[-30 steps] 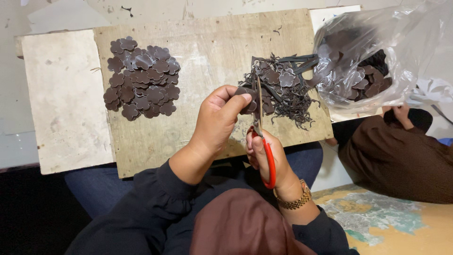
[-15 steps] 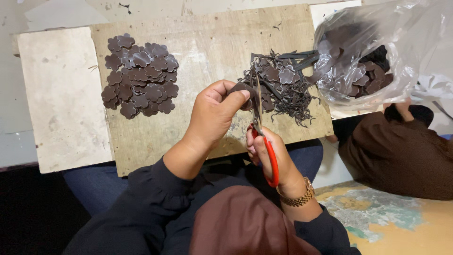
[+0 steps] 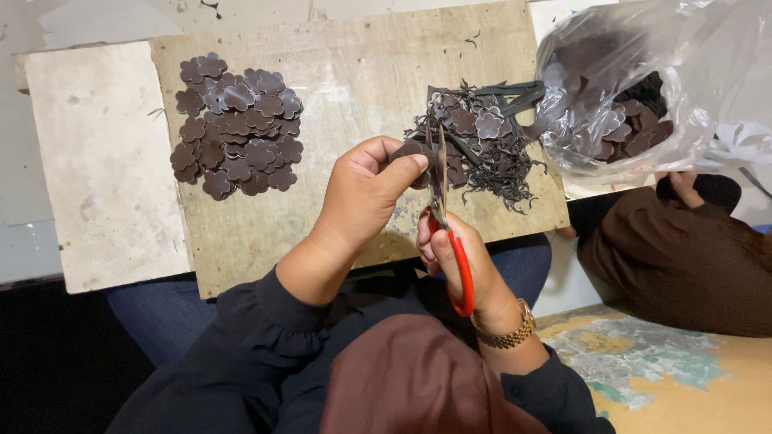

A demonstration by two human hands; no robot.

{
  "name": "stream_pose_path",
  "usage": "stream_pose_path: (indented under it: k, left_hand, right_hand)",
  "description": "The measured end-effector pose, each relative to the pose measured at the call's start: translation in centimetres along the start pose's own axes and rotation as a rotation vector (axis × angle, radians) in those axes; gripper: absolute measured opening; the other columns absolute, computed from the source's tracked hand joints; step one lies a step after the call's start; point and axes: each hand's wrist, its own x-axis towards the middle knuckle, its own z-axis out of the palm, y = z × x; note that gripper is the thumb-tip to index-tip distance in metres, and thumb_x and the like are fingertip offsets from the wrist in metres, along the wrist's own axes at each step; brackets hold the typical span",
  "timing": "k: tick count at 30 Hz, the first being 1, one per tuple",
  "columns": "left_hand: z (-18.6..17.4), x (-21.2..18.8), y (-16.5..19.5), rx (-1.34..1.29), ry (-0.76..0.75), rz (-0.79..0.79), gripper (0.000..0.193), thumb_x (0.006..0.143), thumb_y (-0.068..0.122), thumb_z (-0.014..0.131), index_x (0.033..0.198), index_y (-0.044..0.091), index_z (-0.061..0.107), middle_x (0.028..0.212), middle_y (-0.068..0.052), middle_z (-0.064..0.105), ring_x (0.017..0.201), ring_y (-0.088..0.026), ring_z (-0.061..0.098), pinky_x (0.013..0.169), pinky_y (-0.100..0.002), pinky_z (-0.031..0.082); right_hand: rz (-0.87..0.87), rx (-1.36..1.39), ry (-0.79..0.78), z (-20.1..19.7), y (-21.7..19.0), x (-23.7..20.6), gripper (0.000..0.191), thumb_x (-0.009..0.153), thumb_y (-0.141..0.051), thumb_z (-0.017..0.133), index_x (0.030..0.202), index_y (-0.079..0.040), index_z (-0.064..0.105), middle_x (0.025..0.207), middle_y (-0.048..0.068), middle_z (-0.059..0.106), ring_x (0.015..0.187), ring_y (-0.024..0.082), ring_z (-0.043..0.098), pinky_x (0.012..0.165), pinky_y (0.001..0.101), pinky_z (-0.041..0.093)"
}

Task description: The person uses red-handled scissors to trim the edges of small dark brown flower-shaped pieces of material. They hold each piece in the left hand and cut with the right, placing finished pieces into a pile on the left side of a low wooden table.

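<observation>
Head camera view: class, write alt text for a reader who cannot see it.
The right hand works red-handled scissors on a dark flower-shaped piece pinched in the left hand, above a wooden board bearing cut flowers.

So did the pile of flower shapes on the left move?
No. The pile of dark flower shapes sits in the same spot near the wooden board's left edge as before; none added or taken.

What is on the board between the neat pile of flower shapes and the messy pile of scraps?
Between the flower pile and the scrap pile, the head view shows only bare wooden board. The left hand sits just below that gap.
</observation>
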Motion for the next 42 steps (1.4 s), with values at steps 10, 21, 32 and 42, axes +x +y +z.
stream_pose_path:
  k: [10,21,32,42]
  left_hand:
    - [0.11,0.04,-0.18,-0.028,-0.020,-0.001,0.011,0.097,0.008,0.068,0.098,-0.003,0.069,0.090,-0.006,0.072,0.081,-0.010,0.065,0.077,-0.026,0.056]
    - [0.13,-0.01,-0.33,-0.039,-0.023,-0.018,0.010,0.096,0.007,0.068,0.098,-0.003,0.069,0.089,-0.006,0.072,0.081,-0.011,0.065,0.077,-0.027,0.055]
    - [0.06,0.01,-0.62,-0.064,-0.017,-0.015,0.010,0.096,0.008,0.068,0.097,-0.002,0.068,0.089,-0.006,0.071,0.081,-0.011,0.065,0.077,-0.027,0.055]
    - [-0.01,0.04,-0.79,-0.057,0.003,-0.018,0.011,0.096,0.008,0.067,0.100,-0.002,0.068,0.091,-0.006,0.071,0.083,-0.011,0.065,0.079,-0.027,0.055]
  right_hand:
    - [0.005,0.039,0.032,0.49,-0.06,0.00,0.056,0.100,-0.062,0.053,0.100,-0.007,0.053,0.078,-0.003,0.045,0.066,0.006,0.041,0.057,0.0214,0.036]
    - [-0.031,0.020,0.004,0.14,0.27,0.05,0.059,0.099,-0.064,0.055,0.105,-0.006,0.054,0.083,-0.003,0.047,0.072,0.006,0.041,0.063,0.0214,0.037]
    - [-0.007,-0.037,0.051,0.28,0.19,0.10,0.056,0.101,-0.063,0.052,0.098,-0.007,0.053,0.079,-0.003,0.046,0.067,0.007,0.044,0.058,0.0214,0.039]
    - [0.014,0.034,0.054,0.40,0.49,0.05,0.055,0.099,-0.064,0.054,0.094,-0.009,0.050,0.076,-0.003,0.043,0.062,0.006,0.041,0.053,0.0209,0.036]
